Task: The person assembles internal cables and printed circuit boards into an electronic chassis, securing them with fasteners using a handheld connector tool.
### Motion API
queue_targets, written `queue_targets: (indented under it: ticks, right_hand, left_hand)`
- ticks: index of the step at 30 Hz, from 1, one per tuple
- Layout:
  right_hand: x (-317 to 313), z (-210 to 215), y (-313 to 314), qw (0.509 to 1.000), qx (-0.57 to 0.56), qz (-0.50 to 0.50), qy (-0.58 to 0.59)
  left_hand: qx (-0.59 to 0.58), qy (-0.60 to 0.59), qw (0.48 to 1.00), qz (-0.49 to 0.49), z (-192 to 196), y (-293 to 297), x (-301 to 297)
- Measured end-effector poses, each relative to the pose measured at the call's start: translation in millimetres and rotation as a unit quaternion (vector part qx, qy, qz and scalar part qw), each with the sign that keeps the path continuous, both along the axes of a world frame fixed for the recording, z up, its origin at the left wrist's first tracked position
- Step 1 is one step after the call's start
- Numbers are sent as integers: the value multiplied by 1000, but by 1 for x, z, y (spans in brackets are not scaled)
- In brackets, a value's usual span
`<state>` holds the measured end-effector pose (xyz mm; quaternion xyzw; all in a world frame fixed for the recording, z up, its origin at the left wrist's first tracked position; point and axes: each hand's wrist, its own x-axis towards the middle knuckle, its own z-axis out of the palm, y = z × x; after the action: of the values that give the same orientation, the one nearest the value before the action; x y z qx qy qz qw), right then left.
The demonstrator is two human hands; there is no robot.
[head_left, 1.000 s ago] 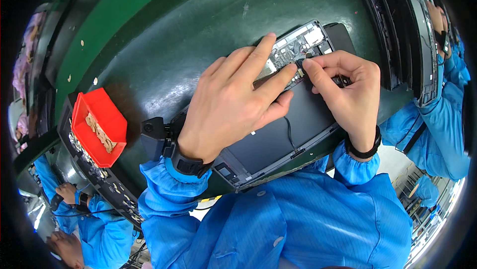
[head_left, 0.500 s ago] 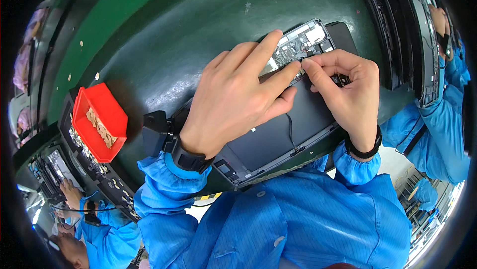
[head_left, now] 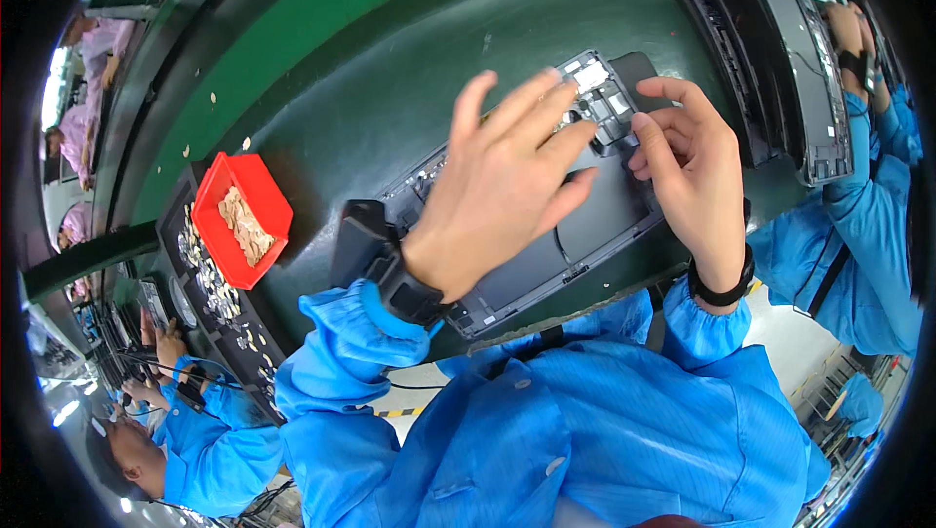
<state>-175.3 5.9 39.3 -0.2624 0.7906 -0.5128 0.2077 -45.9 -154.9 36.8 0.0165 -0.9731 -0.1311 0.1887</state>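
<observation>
An opened dark laptop base lies slanted on the dark green belt, with its circuit board bare at the far end. My left hand is over the middle of the base, fingers straight and spread, fingertips reaching the board and nothing held. My right hand is at the base's right side. Its fingers curl in toward the board's edge and the thumb stretches above them. Whether they pinch some small part is hidden. Both wrists carry black bands over blue sleeves.
A red bin of small tan parts sits to the left, beside a dark tray of small metal pieces. Another opened laptop base lies at the far right under a co-worker's hand. A person in blue works at lower left.
My left fingers have come off my right hand and spread apart. The two hands now sit separate over the board. The view has shifted slightly.
</observation>
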Motion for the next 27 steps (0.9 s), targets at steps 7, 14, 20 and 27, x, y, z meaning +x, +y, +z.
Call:
queue_targets:
  ticks: [7, 14, 20, 27]
  right_hand:
    - [-19, -6, 17, 989, -41, 18, -140]
    - [-39, -19, 31, 990, -81, -67, -89]
    - [-36, -26, 29, 989, -115, -48, -74]
    - [-34, -30, 28, 993, -95, -46, -53]
  left_hand:
    - [253, 51, 963, -74, -27, 14, -27]
    - [122, 41, 985, -118, -16, 17, -33]
    - [84, 23, 988, -128, -16, 15, -37]
    - [77, 30, 990, -116, -14, 16, -41]
